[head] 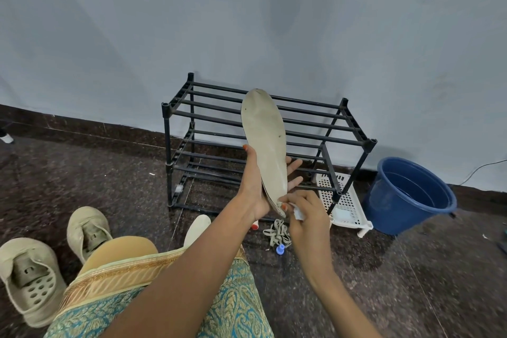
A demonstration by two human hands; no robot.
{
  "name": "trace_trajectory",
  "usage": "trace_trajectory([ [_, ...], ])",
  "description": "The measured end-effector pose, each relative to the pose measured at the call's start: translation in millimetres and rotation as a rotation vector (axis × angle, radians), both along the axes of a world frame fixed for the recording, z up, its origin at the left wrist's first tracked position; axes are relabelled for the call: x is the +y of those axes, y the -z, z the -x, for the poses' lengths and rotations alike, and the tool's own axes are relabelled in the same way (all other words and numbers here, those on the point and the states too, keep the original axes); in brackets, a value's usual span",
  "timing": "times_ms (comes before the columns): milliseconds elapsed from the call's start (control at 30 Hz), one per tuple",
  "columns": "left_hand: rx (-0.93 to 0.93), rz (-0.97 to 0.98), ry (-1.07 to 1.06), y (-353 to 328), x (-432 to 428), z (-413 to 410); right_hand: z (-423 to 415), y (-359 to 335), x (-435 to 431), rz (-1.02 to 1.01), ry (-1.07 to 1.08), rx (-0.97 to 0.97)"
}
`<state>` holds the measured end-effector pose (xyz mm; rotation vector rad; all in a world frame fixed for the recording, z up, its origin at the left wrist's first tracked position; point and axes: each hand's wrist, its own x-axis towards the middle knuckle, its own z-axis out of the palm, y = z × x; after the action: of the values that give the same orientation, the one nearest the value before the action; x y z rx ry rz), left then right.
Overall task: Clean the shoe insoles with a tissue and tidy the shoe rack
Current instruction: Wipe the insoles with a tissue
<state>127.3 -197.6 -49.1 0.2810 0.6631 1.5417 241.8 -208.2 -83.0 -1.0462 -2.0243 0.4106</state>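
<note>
You are on the wiping step: your left hand grips the insole upright before the shoe rack, your right hand pinching the tissue at its heel. Next, stroke upward toward the toe.

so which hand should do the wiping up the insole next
Right. The right hand already pinches the tissue at the lower end of the insole. The left hand is occupied, its grip holding the insole upright from behind.

Shoe rack shelves bare; bucket flanks right.
</note>
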Motion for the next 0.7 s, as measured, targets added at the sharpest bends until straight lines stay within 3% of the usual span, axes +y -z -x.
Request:
trace_trajectory([
  [333,0.017,0.037,0.079,-4,-2,1,9,-14,16,-0.024,-0.004,0.049],
  [700,-0.069,-0.026,-0.048,0,-2,2,-1,-5,5,0.042,-0.040,0.050],
])
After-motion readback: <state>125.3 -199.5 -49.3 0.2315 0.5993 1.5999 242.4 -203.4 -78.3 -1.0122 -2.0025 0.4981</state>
